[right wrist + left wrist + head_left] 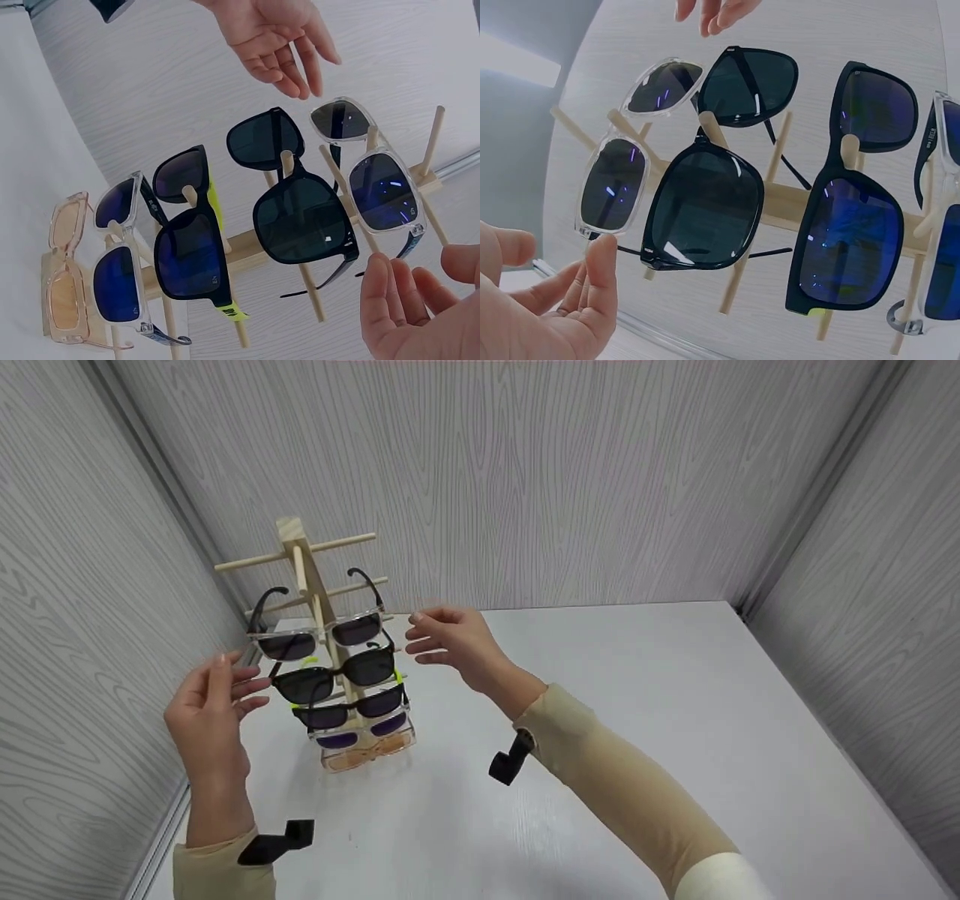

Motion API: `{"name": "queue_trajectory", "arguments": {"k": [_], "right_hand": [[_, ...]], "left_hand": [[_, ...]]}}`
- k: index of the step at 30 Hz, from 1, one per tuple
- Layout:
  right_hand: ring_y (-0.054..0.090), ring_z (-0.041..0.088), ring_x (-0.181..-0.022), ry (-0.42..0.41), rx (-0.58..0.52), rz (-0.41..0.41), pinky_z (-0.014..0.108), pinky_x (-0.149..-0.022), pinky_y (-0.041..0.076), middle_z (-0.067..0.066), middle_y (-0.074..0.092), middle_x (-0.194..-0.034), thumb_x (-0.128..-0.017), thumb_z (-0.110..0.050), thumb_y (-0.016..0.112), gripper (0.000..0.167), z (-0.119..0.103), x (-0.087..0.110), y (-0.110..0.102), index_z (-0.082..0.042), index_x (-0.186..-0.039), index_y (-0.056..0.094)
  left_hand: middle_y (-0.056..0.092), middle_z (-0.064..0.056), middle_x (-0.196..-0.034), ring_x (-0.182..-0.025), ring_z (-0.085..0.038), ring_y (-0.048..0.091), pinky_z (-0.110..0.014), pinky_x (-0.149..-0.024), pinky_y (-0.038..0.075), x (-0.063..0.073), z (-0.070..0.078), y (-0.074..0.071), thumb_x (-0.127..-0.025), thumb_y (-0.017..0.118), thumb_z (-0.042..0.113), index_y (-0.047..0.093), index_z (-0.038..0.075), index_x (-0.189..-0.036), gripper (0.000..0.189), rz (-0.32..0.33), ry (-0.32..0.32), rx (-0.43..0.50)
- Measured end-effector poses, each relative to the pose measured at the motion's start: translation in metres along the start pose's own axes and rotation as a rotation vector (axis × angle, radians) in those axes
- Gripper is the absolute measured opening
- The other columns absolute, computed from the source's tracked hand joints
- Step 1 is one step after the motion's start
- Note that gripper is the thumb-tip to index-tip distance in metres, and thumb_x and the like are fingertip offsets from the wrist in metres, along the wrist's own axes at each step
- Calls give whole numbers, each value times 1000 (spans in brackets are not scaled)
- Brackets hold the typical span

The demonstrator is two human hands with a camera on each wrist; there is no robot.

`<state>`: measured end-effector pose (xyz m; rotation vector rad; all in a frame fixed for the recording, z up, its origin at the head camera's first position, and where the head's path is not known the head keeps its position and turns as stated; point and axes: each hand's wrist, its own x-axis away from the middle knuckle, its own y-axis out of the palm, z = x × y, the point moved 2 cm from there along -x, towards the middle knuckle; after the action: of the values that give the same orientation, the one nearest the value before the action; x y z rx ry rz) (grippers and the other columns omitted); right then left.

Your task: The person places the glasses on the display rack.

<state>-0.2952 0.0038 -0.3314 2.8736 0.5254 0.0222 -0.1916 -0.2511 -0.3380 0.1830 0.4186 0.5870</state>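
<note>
A wooden eyewear rack [292, 531] stands at the left of the white table, with several pairs of glasses stacked down its pegs. Highest hang clear-framed sunglasses [289, 646] with dark lenses, their temples pointing back. Directly below are black sunglasses [306, 685]. My left hand [206, 709] is beside the rack's left side, fingers loosely bent and holding nothing. In the left wrist view, a fingertip lies close to the clear frame's corner; contact cannot be told. On the other side, my right hand [466, 649] hovers near the clear sunglasses with relaxed fingers, its grasp empty.
Lower on the rack are black sunglasses with yellow-green temples [192, 255], clear-framed ones with blue-purple lenses [116, 283] and orange-tinted glasses [367, 753]. The top pegs [343, 542] carry no glasses. Grey wood-grain panels [525, 487] enclose the table's back and sides.
</note>
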Motion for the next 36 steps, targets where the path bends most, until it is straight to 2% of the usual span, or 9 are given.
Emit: {"name": "queue_trajectory", "arguments": {"k": [8, 12, 19, 25, 30, 36], "right_hand": [[66, 25, -80, 49, -73, -36, 40, -77, 54, 14, 64, -92, -90, -15, 62, 30, 11, 14, -4, 7, -110, 58], [66, 25, -80, 55, -85, -45, 40, -77, 54, 14, 64, -92, -90, -15, 62, 26, 18, 19, -6, 5, -106, 60], [66, 25, -80, 51, -95, -53, 40, -77, 54, 13, 64, -92, -90, -14, 63, 21, 24, 29, -13, 2, -103, 61], [66, 25, -81, 53, -93, -46, 40, -78, 53, 13, 64, -92, -89, -16, 63, 20, 30, 36, -21, 0, -101, 62], [66, 25, -81, 56, -99, -11, 39, -78, 53, 13, 64, -93, -89, -17, 63, 20, 36, 41, -28, -1, -101, 62], [66, 24, -81, 71, -132, -10, 38, -77, 53, 12, 64, -93, -89, -15, 63, 17, 45, 48, -34, -1, -100, 62]], "left_hand": [[63, -17, -86, -71, -21, 65, -24, -57, 53, 13, 0, 5, -91, 59, 26, 63, -6, -106, 35, -12, 103, -17], [62, -18, -86, -71, -22, 65, -24, -58, 53, 22, -1, 7, -92, 58, 24, 64, -5, -106, 32, -27, 124, -7], [62, -19, -83, -69, -23, 65, -24, -57, 53, 36, -8, 13, -94, 56, 18, 61, -9, -107, 31, -97, 143, 42], [62, -18, -84, -69, -21, 65, -24, -58, 53, 46, -19, 21, -95, 53, 16, 59, -11, -110, 31, -151, 127, 16], [62, -18, -85, -70, -22, 65, -25, -61, 54, 55, -29, 31, -96, 52, 17, 58, -11, -110, 32, -189, 88, -17], [62, -20, -86, -72, -25, 65, -27, -60, 54, 64, -39, 40, -97, 51, 20, 59, -8, -110, 33, -220, 41, -54]]}}
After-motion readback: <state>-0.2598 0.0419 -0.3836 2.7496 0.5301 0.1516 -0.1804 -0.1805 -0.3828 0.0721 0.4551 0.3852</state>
